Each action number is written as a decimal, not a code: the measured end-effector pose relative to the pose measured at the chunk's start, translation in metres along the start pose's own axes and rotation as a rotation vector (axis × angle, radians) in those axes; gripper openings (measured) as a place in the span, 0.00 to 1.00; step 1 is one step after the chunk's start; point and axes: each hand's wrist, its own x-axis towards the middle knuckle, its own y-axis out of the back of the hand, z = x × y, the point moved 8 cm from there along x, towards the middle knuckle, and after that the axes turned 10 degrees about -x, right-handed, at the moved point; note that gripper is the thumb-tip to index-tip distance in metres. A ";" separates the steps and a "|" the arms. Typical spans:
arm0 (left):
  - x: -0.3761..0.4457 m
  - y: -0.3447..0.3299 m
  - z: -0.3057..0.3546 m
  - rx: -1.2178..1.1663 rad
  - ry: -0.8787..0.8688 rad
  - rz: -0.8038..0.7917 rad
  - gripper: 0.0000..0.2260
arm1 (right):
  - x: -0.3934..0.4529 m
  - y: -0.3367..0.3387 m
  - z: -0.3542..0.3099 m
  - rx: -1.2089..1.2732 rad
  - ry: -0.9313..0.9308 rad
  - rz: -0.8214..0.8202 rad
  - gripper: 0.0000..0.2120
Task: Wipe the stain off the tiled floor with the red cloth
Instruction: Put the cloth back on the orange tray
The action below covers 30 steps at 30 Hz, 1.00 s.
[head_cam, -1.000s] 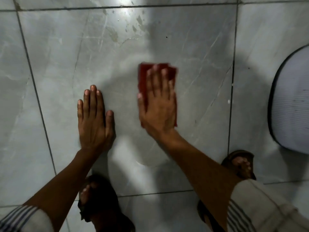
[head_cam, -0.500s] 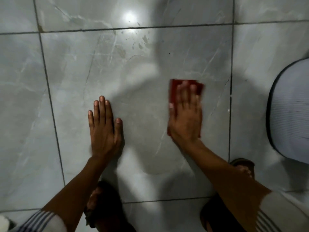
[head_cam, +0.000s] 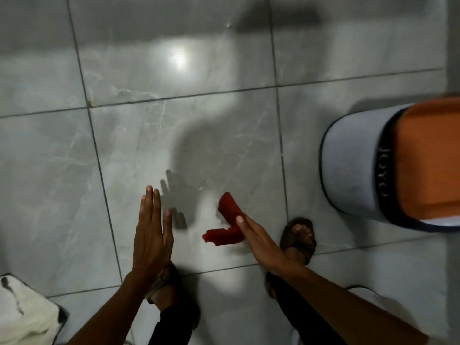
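While the right hand (head_cam: 261, 241) is raised above the tiled floor (head_cam: 139, 150), the red cloth (head_cam: 227, 224) hangs crumpled from it, bent into an angle, one end reaching up and away and the other trailing left. Its fingers (head_cam: 245, 224) lie straight and together along the cloth; how they hold it underneath I cannot tell. The left hand (head_cam: 151, 235) is held flat and off the floor, fingers straight and close together, thumb a little apart, holding nothing; its shadow falls on the tile just beyond it. A bright glare sits on a farther tile. No stain is clear to me on the grey marbled surface. A brown sandal (head_cam: 298, 236) shows just right of the right hand, and another foot lies beneath the left wrist. At the right stands a grey bin (head_cam: 348, 168) with an orange inside. A white cloth (head_cam: 25, 314) lies at the near left corner.
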 end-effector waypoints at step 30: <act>-0.041 -0.263 0.417 0.086 -0.551 -0.398 0.35 | -0.095 0.425 -0.017 -1.196 0.176 0.759 0.36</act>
